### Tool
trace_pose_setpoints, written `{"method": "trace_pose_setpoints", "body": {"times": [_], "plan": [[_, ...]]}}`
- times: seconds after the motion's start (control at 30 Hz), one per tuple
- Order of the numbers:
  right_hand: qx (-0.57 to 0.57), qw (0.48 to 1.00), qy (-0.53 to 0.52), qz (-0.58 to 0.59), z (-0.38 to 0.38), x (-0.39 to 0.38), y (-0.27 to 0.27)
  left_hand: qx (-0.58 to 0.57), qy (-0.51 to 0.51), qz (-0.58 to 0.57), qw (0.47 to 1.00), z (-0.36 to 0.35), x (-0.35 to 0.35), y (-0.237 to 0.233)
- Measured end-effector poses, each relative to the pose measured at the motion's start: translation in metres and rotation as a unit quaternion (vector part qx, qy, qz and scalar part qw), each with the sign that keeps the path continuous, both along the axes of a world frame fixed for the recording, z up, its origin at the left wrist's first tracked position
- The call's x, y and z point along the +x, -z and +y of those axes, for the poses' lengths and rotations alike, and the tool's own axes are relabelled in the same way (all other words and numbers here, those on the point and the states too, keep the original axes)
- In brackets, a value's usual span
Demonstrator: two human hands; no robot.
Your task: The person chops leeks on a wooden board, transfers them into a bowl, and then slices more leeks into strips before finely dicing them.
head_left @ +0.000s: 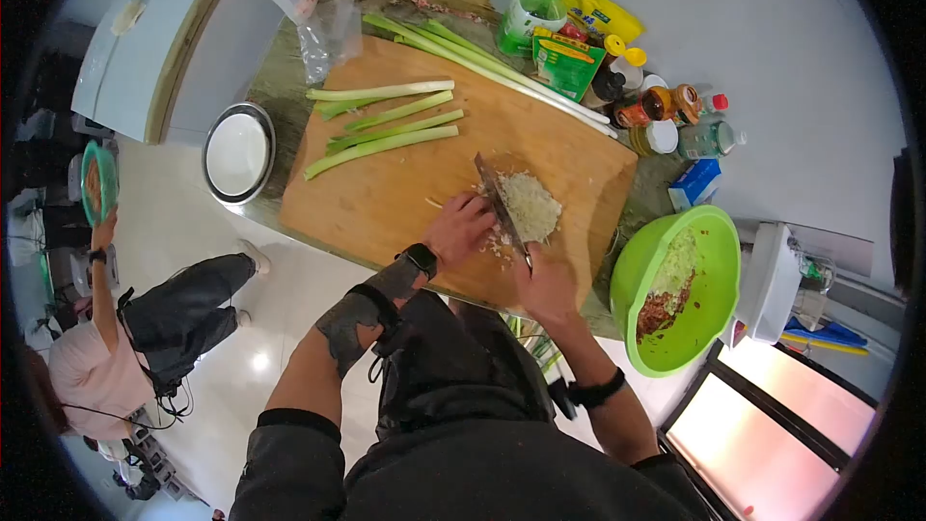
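Note:
My right hand (545, 285) is wrapped round the handle of a kitchen knife (497, 197), its broad blade standing on the wooden cutting board (386, 198). Against the blade's left side, my left hand (461, 229) has its fingers curled; whatever lies under them is hidden. A pile of finely chopped pale scallion (532, 208) lies just right of the blade, with small bits scattered around it. Cut scallion stalks (386, 145) rest at the board's upper left. Longer scallions (511, 72) stretch along its far edge.
At right stands a green basin (629, 280) holding chopped scallion and reddish mince. Bottles, jars and packets (617, 68) crowd the back right. A white bowl (237, 154) sits at left, near a plastic bag (326, 39). Another person (96, 357) at far left holds a green bowl (99, 178).

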State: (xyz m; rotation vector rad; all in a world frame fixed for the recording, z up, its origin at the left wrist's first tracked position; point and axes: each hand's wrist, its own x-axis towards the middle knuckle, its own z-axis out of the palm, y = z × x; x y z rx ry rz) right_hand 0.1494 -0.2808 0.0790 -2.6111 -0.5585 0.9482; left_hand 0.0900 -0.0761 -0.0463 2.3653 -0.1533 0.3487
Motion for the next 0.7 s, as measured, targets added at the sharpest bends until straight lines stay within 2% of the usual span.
{"method": "trace_pose_setpoints", "body": {"times": [0.03, 0.13, 0.23, 0.33, 0.43, 0.53, 0.63, 0.7], "plan": [[0.03, 0.999, -0.003, 0.016, -0.002, 0.003, -0.015, -0.004, 0.0, 0.008, 1.0, -0.001, 0.0, 0.001], [0.019, 0.999, -0.034, -0.034, -0.018, -0.011, 0.019, -0.007, -0.001, 0.013, 1.0, 0.001, 0.0, 0.005], [-0.03, 0.999, 0.012, -0.03, 0.008, -0.011, 0.038, 0.004, 0.016, -0.006, 1.0, 0.007, 0.0, -0.001], [0.03, 0.999, -0.012, -0.022, -0.006, -0.002, 0.021, 0.01, 0.032, -0.009, 0.999, 0.009, -0.005, 0.003], [0.131, 0.984, -0.046, -0.114, -0.024, -0.018, 0.019, 0.015, 0.016, -0.008, 1.0, 0.012, -0.006, 0.004], [-0.005, 1.0, 0.02, -0.023, 0.005, -0.017, 0.047, 0.013, 0.014, 0.008, 1.0, 0.007, -0.012, 0.001], [0.021, 0.997, -0.024, -0.072, 0.006, -0.009, 0.035, 0.017, 0.016, 0.013, 1.0, 0.012, -0.009, 0.003], [0.097, 0.989, -0.032, -0.104, -0.01, -0.011, 0.007, 0.009, 0.007, 0.004, 1.0, 0.01, -0.007, 0.003]]}}
